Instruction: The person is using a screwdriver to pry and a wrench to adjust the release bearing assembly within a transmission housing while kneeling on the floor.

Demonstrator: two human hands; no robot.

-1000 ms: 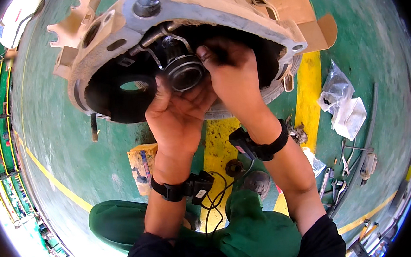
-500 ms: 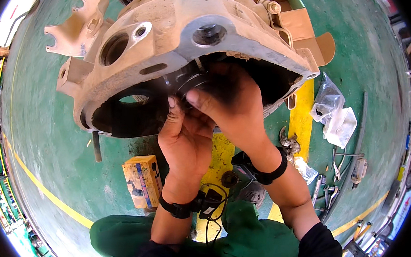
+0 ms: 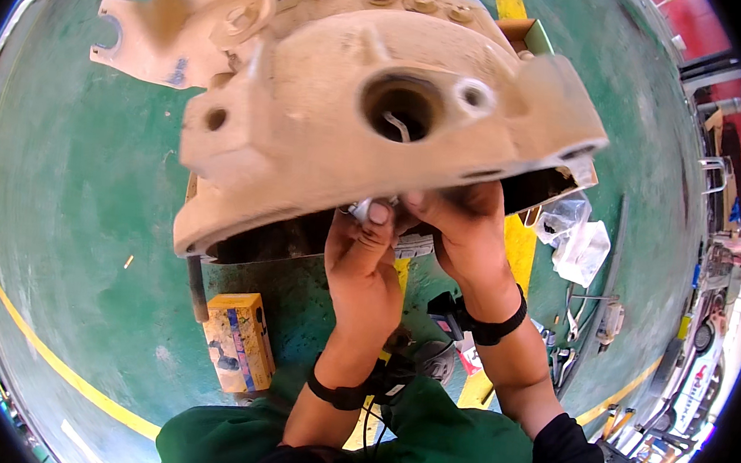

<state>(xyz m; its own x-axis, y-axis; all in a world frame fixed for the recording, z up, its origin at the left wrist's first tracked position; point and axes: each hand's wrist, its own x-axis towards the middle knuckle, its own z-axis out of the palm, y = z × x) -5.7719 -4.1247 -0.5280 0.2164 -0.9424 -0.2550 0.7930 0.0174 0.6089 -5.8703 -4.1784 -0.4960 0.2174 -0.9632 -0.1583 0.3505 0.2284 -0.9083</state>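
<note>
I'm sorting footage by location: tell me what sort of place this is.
Likely a mechanical repair workshop: a large tan metal housing, scattered hand tools, and a green floor with yellow stripes.

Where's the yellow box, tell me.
Lower left in the head view: the yellow box is on the green floor, left of the left forearm, below the tan housing.
</note>
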